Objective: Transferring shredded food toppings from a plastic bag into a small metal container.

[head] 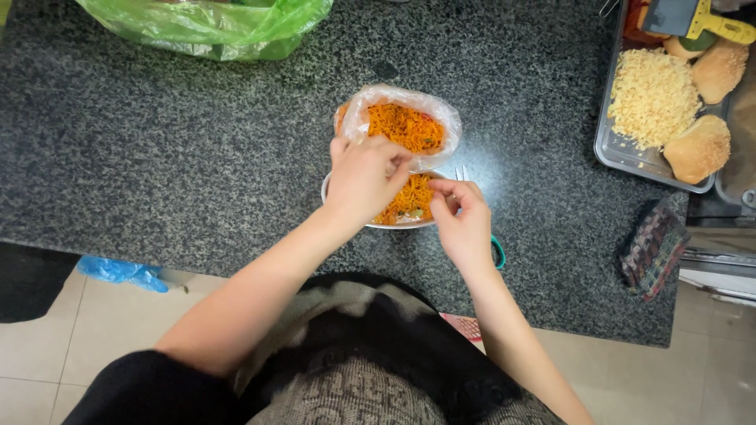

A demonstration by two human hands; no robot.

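Left hand (364, 175) pinches the clear bag (403, 126) of orange noodles, tipped over 1 steel bowl (346, 211) at counter (197, 157) centre; right hand (461, 220) – fingers curled, touching bowl rim. 1 green bag (213, 25) top left – 1 tray (622, 153) right w/ 3 buns (698, 147), grated cheese (652, 96). 1 checked cloth (652, 250) near edge.

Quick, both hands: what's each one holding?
Left hand: fingers closed on the clear bag of orange noodles.
Right hand: fingers curled at the bowl rim; grip unclear.
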